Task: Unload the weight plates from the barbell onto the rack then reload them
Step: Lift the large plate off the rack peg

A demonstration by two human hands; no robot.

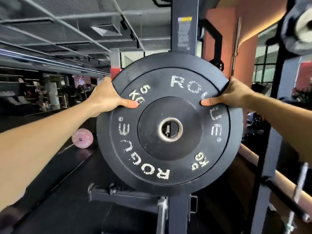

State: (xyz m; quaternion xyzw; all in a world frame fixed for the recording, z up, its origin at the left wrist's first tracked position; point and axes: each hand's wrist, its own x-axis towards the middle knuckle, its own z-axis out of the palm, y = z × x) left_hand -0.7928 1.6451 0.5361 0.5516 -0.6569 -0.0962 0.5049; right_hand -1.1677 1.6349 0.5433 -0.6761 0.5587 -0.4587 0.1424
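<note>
Single head-mounted wide-angle view, facing forward and roughly level, close to a black 5 kg bumper plate [169, 122] filling centre frame before the rack upright [184, 24]; ceiling above, floor below.

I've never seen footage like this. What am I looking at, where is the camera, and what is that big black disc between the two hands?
There is no machine here: a person wears a wide-angle camera on the head, so you see their own bare arms reaching forward. The single picture looks out and slightly down across a gym. The left hand and the right hand grip the upper edges of a black weight plate, thumbs pressed on its face. Its worn white lettering reads ROGUE and 5 KG. A metal-ringed hole sits at its centre; whether a peg goes through it is unclear. Behind it stands a dark rack post. A pink plate sits farther back on the left.
</note>
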